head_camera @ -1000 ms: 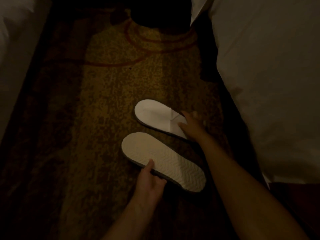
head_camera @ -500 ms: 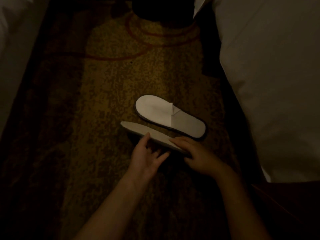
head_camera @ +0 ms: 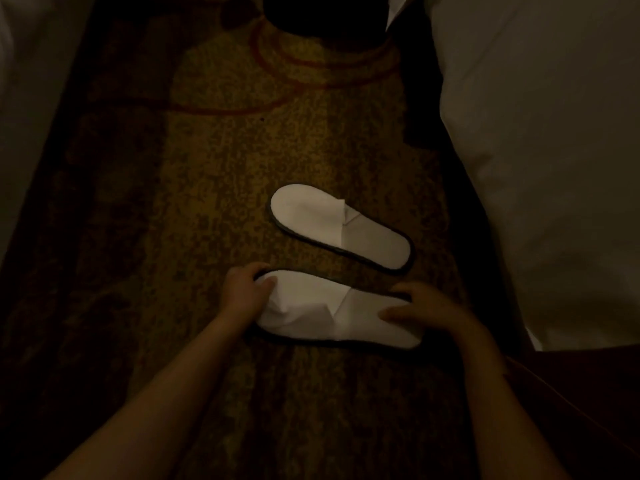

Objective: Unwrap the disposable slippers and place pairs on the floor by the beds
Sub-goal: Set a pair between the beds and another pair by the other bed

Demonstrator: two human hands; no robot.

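Note:
Two white disposable slippers lie side by side on the dim patterned carpet, toes pointing left and away. The far slipper (head_camera: 341, 228) rests flat with nobody touching it. The near slipper (head_camera: 332, 311) is upper side up, and both my hands hold it. My left hand (head_camera: 244, 292) grips its toe end, thumb on top. My right hand (head_camera: 424, 308) rests on its heel end with fingers spread over the insole.
A bed with white bedding (head_camera: 540, 150) fills the right side. Another white bed edge (head_camera: 24, 98) runs along the left. A dark round object (head_camera: 322, 15) stands on the carpet (head_camera: 221, 168) at the top.
The near slipper lay sole up, was turned on its edge, and now lies upper side up. My right hand left the far slipper and came onto the near one's heel.

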